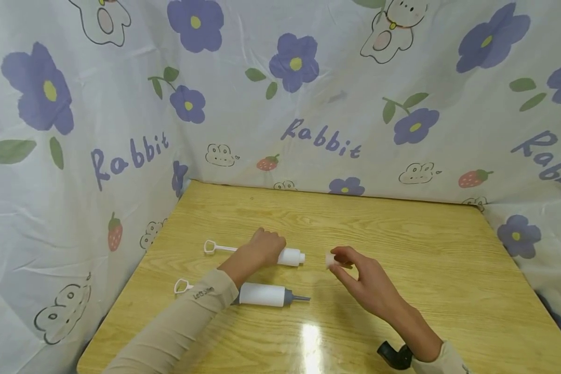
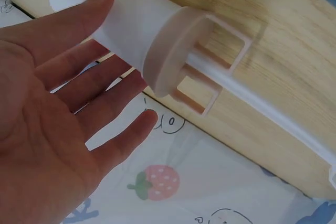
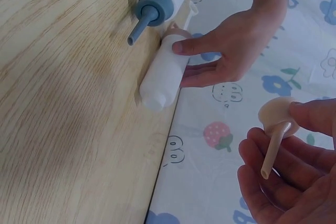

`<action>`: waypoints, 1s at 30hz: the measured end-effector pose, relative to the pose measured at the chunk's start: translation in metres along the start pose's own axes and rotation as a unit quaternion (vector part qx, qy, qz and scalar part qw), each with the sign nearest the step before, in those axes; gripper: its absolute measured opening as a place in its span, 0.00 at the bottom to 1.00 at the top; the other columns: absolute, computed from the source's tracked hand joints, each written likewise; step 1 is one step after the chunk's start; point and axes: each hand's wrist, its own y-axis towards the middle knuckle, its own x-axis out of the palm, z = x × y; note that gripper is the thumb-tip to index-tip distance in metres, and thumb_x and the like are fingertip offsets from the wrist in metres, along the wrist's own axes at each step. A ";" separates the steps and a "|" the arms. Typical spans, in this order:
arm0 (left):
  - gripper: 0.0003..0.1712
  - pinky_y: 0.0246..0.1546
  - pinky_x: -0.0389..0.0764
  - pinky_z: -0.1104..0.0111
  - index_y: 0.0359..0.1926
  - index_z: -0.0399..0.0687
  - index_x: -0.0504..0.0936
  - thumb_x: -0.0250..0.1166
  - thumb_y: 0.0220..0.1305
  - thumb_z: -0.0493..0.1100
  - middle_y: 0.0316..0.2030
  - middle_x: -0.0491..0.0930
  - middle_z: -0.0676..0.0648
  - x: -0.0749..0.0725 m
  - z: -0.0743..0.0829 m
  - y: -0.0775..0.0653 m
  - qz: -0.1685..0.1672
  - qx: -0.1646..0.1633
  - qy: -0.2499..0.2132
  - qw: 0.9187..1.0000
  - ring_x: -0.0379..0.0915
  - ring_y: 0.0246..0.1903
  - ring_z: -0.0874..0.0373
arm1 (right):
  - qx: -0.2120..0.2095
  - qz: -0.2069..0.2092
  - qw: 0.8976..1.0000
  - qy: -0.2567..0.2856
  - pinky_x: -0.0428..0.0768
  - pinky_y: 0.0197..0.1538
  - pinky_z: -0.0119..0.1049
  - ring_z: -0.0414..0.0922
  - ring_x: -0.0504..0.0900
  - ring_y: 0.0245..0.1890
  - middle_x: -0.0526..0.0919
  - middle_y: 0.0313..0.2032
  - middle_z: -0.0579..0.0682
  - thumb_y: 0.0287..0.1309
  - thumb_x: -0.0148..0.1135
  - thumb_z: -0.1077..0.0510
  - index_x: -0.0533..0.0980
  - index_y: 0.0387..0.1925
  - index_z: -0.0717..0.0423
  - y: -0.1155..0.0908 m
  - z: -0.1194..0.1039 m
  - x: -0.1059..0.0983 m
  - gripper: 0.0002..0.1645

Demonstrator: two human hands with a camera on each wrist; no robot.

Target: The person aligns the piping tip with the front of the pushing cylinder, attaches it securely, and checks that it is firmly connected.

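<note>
In the head view, my left hand (image 1: 260,249) holds a white plunger-type piping syringe (image 1: 290,257) lying on its side at the table's middle left. In the left wrist view the thumb and fingers lie around its barrel (image 2: 139,19), behind a beige collar (image 2: 176,51) with two finger loops; a white plunger rod (image 2: 268,111) runs out of it. My right hand (image 1: 369,283) pinches a beige nozzle cap (image 3: 276,116) with a thin spout between thumb and fingers. It is apart from the syringe's bare front end, a short gap to the right.
Nearer me lies a second white syringe (image 1: 263,295) with a grey-blue cap and spout, its spout facing right. A black curved piece (image 1: 395,356) is beside the right wrist. Printed cloth (image 1: 243,130) rises around the wooden table's (image 1: 449,259) back and sides.
</note>
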 end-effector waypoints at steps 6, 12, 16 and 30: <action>0.13 0.60 0.78 0.54 0.51 0.47 0.85 0.72 0.67 0.40 0.46 0.87 0.46 0.005 0.002 0.004 -0.016 -0.009 -0.001 1.000 0.82 0.46 0.50 | -0.001 -0.002 1.000 0.000 0.85 0.52 0.48 0.45 0.86 0.52 0.88 0.52 0.46 0.76 0.58 0.44 0.78 0.61 0.49 -0.001 -0.001 -0.001 0.21; 0.11 0.59 0.78 0.53 0.49 0.47 0.86 0.71 0.66 0.39 0.43 0.87 0.46 0.015 -0.002 0.007 0.000 0.004 0.005 1.000 0.82 0.43 0.50 | -0.001 -0.004 1.000 0.001 0.85 0.52 0.48 0.45 0.86 0.52 0.88 0.51 0.45 0.76 0.57 0.44 0.78 0.61 0.51 0.000 -0.001 -0.002 0.22; 0.12 0.68 0.74 0.49 0.51 0.46 0.86 0.71 0.68 0.39 0.46 0.87 0.45 0.010 0.001 0.002 0.000 0.000 -0.003 1.000 0.84 0.47 0.48 | -0.003 -0.005 1.000 -0.002 0.85 0.51 0.47 0.45 0.86 0.52 0.88 0.51 0.45 0.75 0.58 0.45 0.78 0.61 0.50 0.000 0.000 -0.001 0.21; 0.18 0.67 0.73 0.44 0.57 0.47 0.84 0.71 0.67 0.40 0.53 0.85 0.43 0.004 -0.001 -0.008 0.053 0.006 -0.007 0.999 0.82 0.54 0.44 | -0.008 0.001 1.000 -0.004 0.85 0.50 0.47 0.46 0.87 0.52 0.89 0.51 0.46 0.75 0.59 0.45 0.78 0.61 0.51 0.000 -0.001 0.000 0.21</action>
